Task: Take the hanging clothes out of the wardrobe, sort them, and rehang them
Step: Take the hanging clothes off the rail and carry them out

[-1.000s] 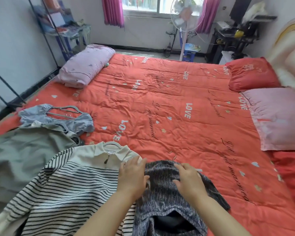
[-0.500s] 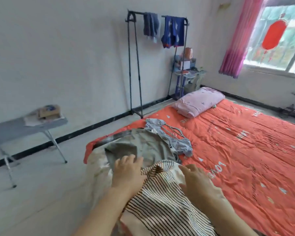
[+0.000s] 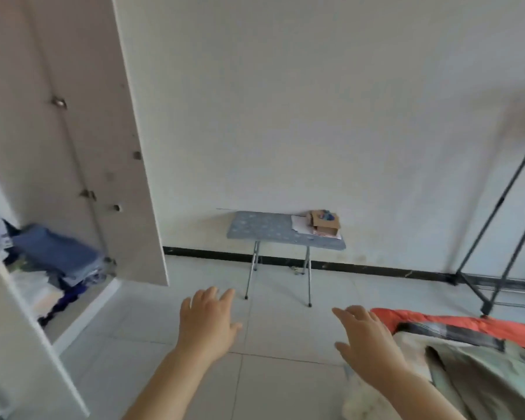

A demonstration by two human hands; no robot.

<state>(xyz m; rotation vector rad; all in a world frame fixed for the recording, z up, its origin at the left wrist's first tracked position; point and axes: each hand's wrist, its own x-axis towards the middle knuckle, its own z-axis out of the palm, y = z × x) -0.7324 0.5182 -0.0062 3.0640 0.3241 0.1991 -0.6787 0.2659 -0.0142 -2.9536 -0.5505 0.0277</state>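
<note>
**Head view.** Your left grip [image 3: 208, 324] and right grip [image 3: 369, 347] extend forward, fingers spread, holding nothing. Left: open wardrobe door [image 3: 82, 131], with folded clothes [image 3: 58, 259] stacked inside. Centre: folding surface [image 3: 264, 230] against the wall, carrying a cardboard box [image 3: 325, 223] at its right end. Right: orange quilt [image 3: 455, 324] under a grey-green garment [image 3: 482, 380]. The black clothes rack [image 3: 501, 200] stands beyond.

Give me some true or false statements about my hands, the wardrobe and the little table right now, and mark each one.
1. The left hand and right hand hold nothing. True.
2. The wardrobe door is closed. False: it stands open.
3. A cardboard box sits on the small table. True.
4. The olive garment lies on the floor. False: it lies on the bed.
5. The wardrobe holds folded clothes. True.
</note>
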